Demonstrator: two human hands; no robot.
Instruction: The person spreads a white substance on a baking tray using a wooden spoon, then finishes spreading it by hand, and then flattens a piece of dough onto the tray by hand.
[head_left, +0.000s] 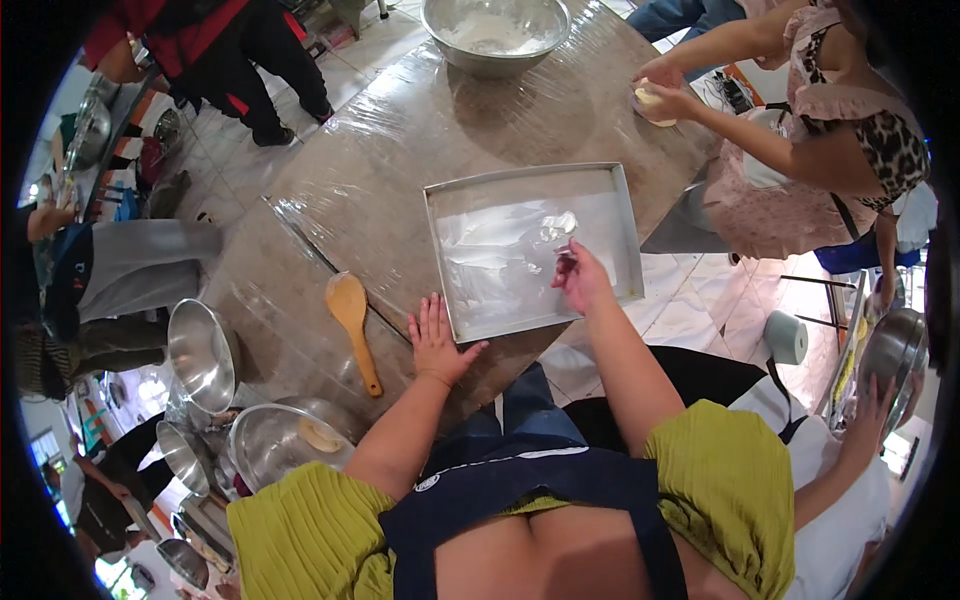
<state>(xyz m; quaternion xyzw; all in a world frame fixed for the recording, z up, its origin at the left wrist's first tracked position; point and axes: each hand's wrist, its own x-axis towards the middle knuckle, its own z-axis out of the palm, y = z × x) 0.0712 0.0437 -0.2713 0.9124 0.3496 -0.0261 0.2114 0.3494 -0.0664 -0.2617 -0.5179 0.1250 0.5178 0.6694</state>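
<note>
A rectangular metal baking pan (495, 322) lies on the table at its near edge, with white, greasy-looking smears (480, 232) over its bottom and a thicker white dab (559, 225) right of the middle. My right hand (581, 277) is over the right part of the pan, just below that dab, its fingers curled; something small and clear or shiny shows at the fingertips, too unclear to name. My left hand (439, 345) rests flat with fingers apart on the table, at the pan's near left corner. To its left lies a wooden spoon (349, 307).
Clear film covers the table (360, 157). A metal bowl with white powder (495, 64) stands at the far edge. Metal bowls (201, 356) crowd the left side, one holding pale dough (319, 435). At the right, another person's hands (664, 94) hold a pale yellow lump. More people stand around.
</note>
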